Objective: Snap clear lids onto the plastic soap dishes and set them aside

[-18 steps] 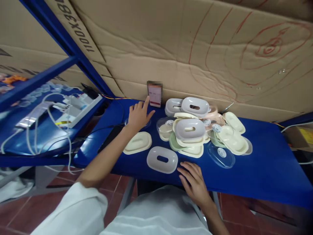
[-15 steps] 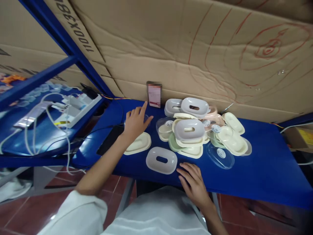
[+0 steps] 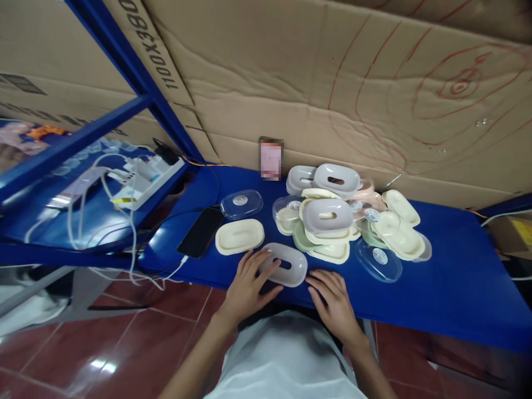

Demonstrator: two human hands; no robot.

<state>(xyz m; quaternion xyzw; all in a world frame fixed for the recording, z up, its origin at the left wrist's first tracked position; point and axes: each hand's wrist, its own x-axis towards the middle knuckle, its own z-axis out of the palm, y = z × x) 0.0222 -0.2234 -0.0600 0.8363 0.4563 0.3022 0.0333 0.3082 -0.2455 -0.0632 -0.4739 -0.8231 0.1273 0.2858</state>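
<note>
A grey oval dish with a slot in its middle (image 3: 294, 272) lies near the front edge of the blue table. Over its left end, fingers apart, is my left hand (image 3: 250, 284); whether it touches the dish is hard to tell. My right hand (image 3: 332, 296) rests at the dish's right end, fingers spread and holding nothing. Just behind and to the left sits a cream oval tray (image 3: 240, 236). Farther back is a clear oval lid with a round sticker (image 3: 241, 210).
A heap of cream, grey, green and pink dishes (image 3: 328, 219) fills the table's middle. Right of it lies another clear lid (image 3: 376, 269). A black phone (image 3: 200, 233) is at left, a second phone (image 3: 271, 159) leans on the cardboard wall (image 3: 291, 61). A power strip (image 3: 155, 180) trails cables.
My left hand has come from above the clear lid at the back down to the grey dish's left end. My right hand stays beside the dish. The camera view has shifted slightly.
</note>
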